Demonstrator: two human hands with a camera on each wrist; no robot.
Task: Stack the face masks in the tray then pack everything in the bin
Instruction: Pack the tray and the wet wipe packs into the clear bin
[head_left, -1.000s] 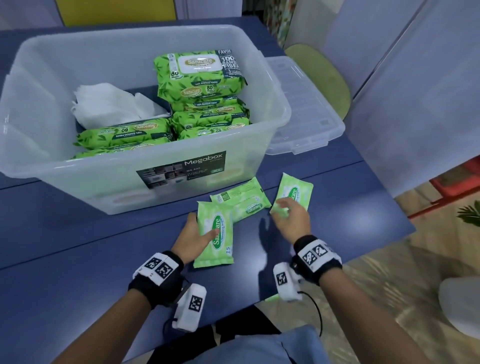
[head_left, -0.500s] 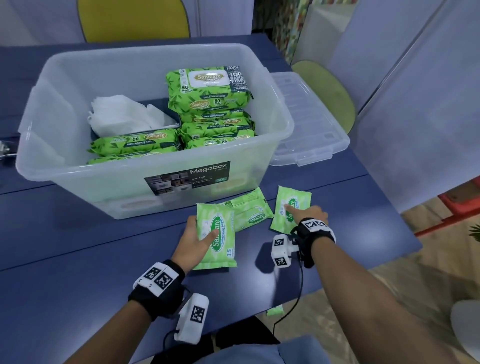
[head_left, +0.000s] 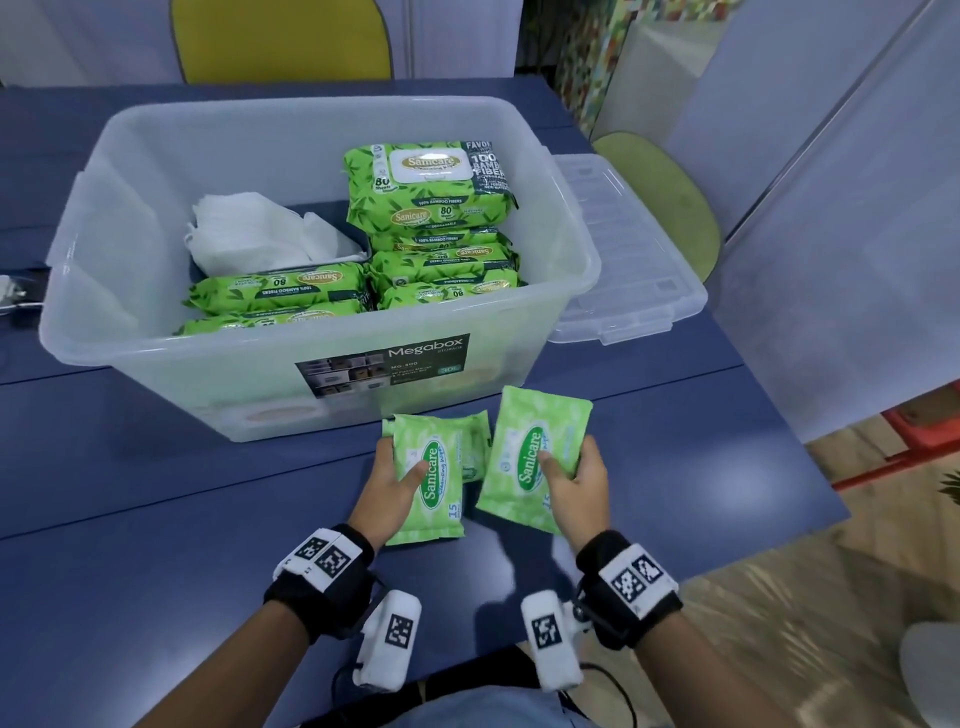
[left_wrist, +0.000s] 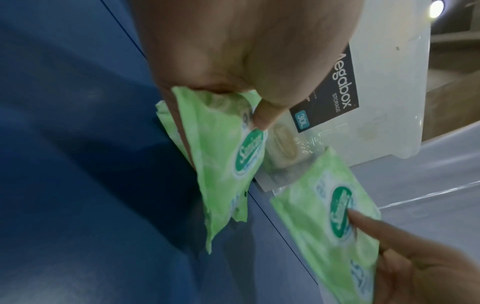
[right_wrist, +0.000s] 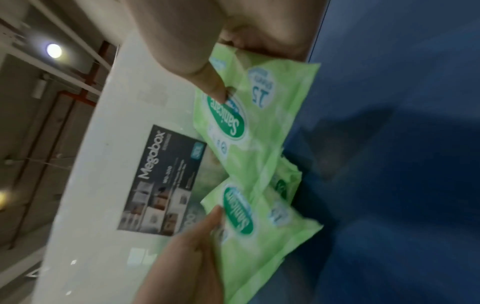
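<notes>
My left hand (head_left: 397, 465) pinches a small green Sanicare wipes pack (head_left: 428, 480), thumb on top, just in front of the clear Megabox bin (head_left: 566, 291). My right hand (head_left: 569, 457) grips a second small pack (head_left: 524, 467), raised off the blue table and tilted. A third small pack (head_left: 475, 447) lies on the table between them, mostly hidden. The left wrist view shows my left thumb (left_wrist: 265, 117) on its pack (left_wrist: 221, 164). In the right wrist view my right thumb (right_wrist: 213, 90) presses the held pack (right_wrist: 259, 127). The bin holds several large wipes packs (head_left: 431, 192) and white folded material (head_left: 254, 239).
The bin's clear lid (head_left: 628, 249) lies flat to the right of the bin. A yellow chair (head_left: 280, 36) stands behind the table and a green chair (head_left: 670, 202) to the right. The table's right edge (head_left: 810, 457) is near my right hand.
My right hand picked the right-hand pack off the table and brought it in beside the left one. My left hand closed on its pack and raised it slightly.
</notes>
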